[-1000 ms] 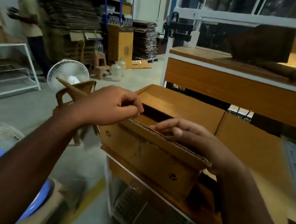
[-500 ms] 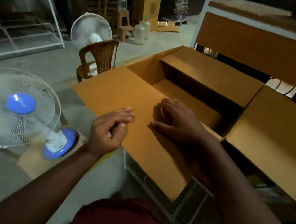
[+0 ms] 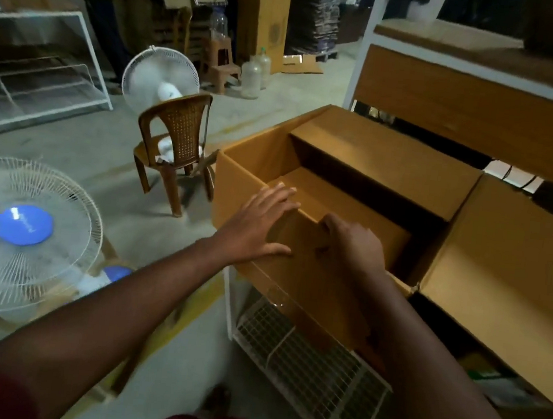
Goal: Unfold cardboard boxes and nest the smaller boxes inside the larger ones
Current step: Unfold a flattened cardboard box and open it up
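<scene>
A large brown cardboard box (image 3: 249, 159) stands open on a white wire-shelved table, its far flap and right flap (image 3: 505, 275) spread outward. Inside it, low on the floor of the box, lies a flat brown panel or smaller box (image 3: 346, 202); I cannot tell which. My left hand (image 3: 260, 221) lies with straight fingers flat against the near flap (image 3: 299, 272), fingertips at its fold line. My right hand (image 3: 353, 243) curls its fingers over the top edge of that same near flap, gripping it.
A brown plastic chair (image 3: 177, 139) stands just left of the box. Two white pedestal fans (image 3: 19, 235) (image 3: 161, 80) are on the floor to the left. A wooden workbench (image 3: 474, 103) rises behind the box. A person (image 3: 101, 10) stands far left by stacked cardboard.
The near flap, lying flat outward half a second ago, now hangs down along the box's front. My left hand opened flat against it and my right hand moved to grip its edge.
</scene>
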{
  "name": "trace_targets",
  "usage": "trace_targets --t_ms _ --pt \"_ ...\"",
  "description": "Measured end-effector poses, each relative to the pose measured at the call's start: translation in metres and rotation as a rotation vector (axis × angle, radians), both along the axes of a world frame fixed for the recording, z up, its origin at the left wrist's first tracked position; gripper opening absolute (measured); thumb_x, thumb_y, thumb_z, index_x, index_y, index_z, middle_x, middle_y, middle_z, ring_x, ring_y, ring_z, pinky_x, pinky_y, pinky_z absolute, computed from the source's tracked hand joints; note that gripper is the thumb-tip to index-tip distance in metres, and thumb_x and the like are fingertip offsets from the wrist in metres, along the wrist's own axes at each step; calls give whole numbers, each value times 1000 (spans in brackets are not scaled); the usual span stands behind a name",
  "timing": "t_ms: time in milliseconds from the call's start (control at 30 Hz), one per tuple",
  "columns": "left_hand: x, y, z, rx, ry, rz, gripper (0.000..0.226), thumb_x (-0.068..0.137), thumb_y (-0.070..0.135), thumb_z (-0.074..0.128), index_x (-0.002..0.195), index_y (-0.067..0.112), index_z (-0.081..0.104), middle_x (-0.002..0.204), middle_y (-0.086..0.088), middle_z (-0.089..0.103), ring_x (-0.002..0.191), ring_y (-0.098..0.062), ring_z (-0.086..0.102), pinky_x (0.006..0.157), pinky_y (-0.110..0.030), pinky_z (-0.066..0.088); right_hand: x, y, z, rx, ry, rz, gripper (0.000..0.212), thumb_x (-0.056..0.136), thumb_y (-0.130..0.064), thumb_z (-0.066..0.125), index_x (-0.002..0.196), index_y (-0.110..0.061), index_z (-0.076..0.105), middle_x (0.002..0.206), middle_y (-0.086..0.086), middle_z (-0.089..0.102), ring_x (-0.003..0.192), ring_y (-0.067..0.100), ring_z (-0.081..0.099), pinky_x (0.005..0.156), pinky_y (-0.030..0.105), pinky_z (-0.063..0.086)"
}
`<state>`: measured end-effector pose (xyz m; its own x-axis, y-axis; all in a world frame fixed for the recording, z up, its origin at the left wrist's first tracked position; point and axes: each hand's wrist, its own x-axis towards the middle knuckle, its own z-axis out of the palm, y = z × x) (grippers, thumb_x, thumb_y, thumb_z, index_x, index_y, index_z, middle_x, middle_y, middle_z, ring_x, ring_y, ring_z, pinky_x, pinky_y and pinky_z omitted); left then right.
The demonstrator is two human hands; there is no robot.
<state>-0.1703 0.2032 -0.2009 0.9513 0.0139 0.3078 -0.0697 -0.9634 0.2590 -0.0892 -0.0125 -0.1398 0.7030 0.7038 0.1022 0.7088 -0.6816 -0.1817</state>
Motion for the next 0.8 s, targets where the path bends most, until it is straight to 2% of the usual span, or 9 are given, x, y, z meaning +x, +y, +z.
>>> trace_targets --t_ms 100,167,267,333,400,500,600,700,800 --pt "30 6 25 205 147 -58 87 84 44 78 157 26 34 169 -4 23 158 -23 10 126 -50 -3 4 1 3 -69 26 13 45 97 -30 74 139 -23 58 120 1 69 101 21 71 85 38 63" --pt "34 12 37 164 199 -114 64 87 37 77 143 23 51 147 -2 51 140 -23 42 120 -43 20 14 0 5 -133 61 36 38 98 -40 72 133 -26 62 114 -3 71 97 17 71 82 35 63" --pt "30 22 48 139 248 -213 45 86 49 76 123 31 57 122 10 58 112 -12 53 92 -33 41 26 2 16 -82 230 15 39 101 -63 56 108 -29 72 94 -7 73 80 11 69 68 35 61" --pt "31 26 55 125 332 -252 43 80 57 79 108 33 57 110 15 57 99 -7 51 74 -25 37 34 8 23 36 135 -94 41 103 -66 47 102 -32 69 87 -9 70 74 10 65 56 29 50" --pt "38 26 66 118 448 -278 44 74 61 82 98 35 55 100 17 55 91 -5 49 65 -20 32 52 17 26 131 -74 -218 32 104 -61 50 116 -35 65 98 -9 68 83 10 64 63 26 50" --pt "52 28 73 199 598 -326 48 75 68 78 102 32 61 96 14 58 87 -7 52 71 -30 44 97 34 22 27 -150 -304 49 101 -51 62 144 -30 50 135 2 64 122 24 62 96 40 56" --pt "57 33 64 269 591 -350 54 76 74 73 103 29 66 93 9 64 83 -11 57 73 -37 49 140 50 13 -243 -160 -402 81 93 -49 73 159 -26 31 162 9 41 149 35 38 118 55 38" --pt "60 38 65 267 577 -388 60 74 79 70 102 26 68 93 7 67 82 -14 60 73 -38 52 173 55 9 -386 -214 -455 85 90 -48 77 158 -23 32 157 12 46 144 39 44 120 61 32" --pt "65 47 69 156 612 -444 61 75 79 69 107 26 71 95 8 69 85 -12 62 74 -37 54 184 59 19 -372 -244 -454 55 97 -43 66 144 -20 48 134 11 66 121 36 63 102 50 45"
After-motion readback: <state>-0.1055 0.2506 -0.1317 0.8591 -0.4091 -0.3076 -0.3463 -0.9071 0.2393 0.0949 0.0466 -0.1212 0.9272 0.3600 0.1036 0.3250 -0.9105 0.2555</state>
